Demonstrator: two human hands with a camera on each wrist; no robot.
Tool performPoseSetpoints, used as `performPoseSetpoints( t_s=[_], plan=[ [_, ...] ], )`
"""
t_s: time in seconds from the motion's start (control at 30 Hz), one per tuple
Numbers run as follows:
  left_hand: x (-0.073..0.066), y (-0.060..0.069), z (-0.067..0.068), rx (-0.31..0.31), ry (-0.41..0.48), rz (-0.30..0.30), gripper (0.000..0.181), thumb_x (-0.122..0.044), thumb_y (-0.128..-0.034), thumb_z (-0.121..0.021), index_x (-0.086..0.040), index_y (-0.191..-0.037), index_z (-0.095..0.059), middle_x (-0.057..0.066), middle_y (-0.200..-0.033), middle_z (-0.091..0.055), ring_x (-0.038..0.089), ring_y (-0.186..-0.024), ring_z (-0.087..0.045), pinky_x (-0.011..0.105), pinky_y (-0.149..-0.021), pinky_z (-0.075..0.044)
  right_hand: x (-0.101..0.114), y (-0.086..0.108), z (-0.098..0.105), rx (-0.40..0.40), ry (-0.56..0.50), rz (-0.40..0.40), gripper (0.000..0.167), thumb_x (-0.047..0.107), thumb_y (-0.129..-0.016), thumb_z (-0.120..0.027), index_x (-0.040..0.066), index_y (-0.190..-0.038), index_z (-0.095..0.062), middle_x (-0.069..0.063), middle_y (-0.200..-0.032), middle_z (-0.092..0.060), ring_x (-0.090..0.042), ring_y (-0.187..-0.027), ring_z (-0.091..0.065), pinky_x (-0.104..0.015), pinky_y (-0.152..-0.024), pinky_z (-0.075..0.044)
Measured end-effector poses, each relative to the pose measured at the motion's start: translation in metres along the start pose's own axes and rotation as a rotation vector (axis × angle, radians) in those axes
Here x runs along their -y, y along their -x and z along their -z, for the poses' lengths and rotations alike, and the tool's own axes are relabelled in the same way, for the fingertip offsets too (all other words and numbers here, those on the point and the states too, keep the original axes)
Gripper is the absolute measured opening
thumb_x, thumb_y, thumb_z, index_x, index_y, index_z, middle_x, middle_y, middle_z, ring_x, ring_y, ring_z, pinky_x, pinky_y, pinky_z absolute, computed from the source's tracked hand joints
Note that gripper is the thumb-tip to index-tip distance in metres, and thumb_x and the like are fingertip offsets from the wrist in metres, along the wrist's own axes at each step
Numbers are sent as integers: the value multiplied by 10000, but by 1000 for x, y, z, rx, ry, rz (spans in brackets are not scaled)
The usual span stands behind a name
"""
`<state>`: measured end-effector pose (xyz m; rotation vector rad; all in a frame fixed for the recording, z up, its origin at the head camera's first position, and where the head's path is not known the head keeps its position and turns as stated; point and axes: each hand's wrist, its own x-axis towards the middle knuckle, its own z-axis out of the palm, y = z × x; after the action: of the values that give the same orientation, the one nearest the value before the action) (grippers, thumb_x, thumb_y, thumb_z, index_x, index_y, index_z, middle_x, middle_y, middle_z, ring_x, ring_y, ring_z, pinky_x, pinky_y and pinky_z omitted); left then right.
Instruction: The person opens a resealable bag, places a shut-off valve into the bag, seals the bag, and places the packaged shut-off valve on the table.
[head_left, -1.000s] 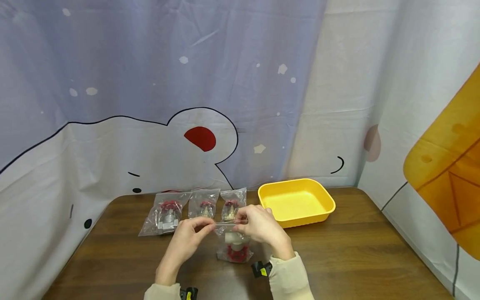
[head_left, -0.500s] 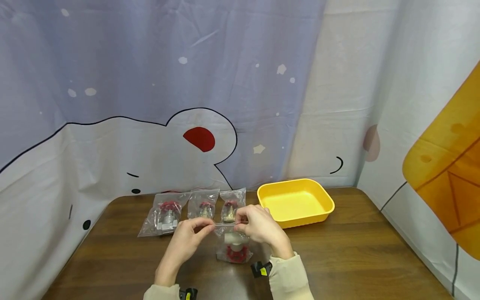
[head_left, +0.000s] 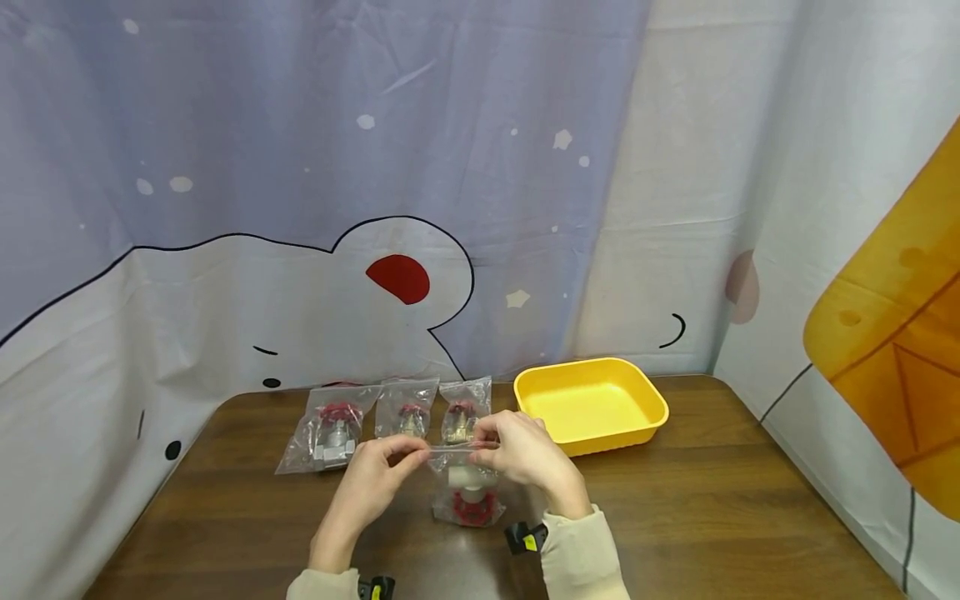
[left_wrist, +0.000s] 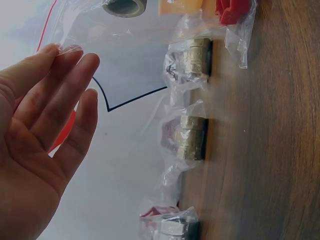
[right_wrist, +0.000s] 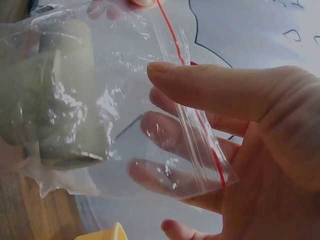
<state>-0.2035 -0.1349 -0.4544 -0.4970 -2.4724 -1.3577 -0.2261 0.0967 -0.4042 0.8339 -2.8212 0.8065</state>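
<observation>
A clear zip bag (right_wrist: 120, 75) with a red line along its top edge is held up between both hands. Inside hangs a valve with a pale body (head_left: 472, 477) and a red handwheel (head_left: 474, 508), wheel downward in the head view. My left hand (head_left: 378, 479) pinches the bag's left top corner between thumb and index finger; its other fingers are loosely bent in the left wrist view. At the right part of the top edge, my right hand (head_left: 528, 454) grips the bag, thumb in front and fingers behind the film.
Behind the hands lie several bagged valves: a grey metal one (head_left: 337, 437) at left and two brass ones (left_wrist: 197, 57) beside it. To the right stands a yellow tray (head_left: 652, 425) on the wooden table (head_left: 712, 500). A printed curtain (head_left: 450, 167) closes off the back.
Both hands keep their hold on the bag. The right hand shifts very slightly at the top edge, while the valve in the bag stays in nearly the same place.
</observation>
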Motion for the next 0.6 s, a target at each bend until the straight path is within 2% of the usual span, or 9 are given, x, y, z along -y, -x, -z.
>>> performPoseSetpoints(
  t_s=[0.27,0.6],
  plan=[
    [0,0,0,0,0,5,44,-182,-891,-721,-174,-925,-749,-125,-867,-702,64,-798,-639,272,-721,-517,-7,2,3,28,-20,-3,199,229,-819,-785,260,-714,-620,153,-644,-533,-75,-646,-486,-367,-673,-330],
    [0,0,-1,2,-2,5,46,-176,-892,-721,-167,-926,-750,-120,-874,-704,67,-803,-641,269,-722,-518,-9,3,2,-2,-22,35,237,194,-817,-789,253,-683,-603,143,-610,-498,-72,-635,-469,-354,-662,-325]
  ],
)
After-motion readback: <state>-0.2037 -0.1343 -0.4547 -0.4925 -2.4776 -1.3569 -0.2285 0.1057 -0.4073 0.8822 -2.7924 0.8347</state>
